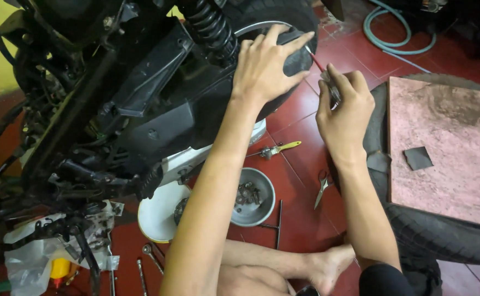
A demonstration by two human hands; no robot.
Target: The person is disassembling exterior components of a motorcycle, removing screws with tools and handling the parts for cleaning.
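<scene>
L hand [264, 66] open, flat on tyre [284, 16]; R hand [343, 104] fingers pinch thin red-handled tool [318, 61] just past fingertips: light, stiff, prob slippery, grip at shaft

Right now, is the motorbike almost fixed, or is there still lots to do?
Looks midway. Done: panels seem to be off, and loose bolts sit in the grey bowl. In hand: the left hand presses on the rear tyre while the right hand works a red-handled tool at it. Left, probably: refitting those bolts, and the wrenches on the floor need clearing.
</scene>
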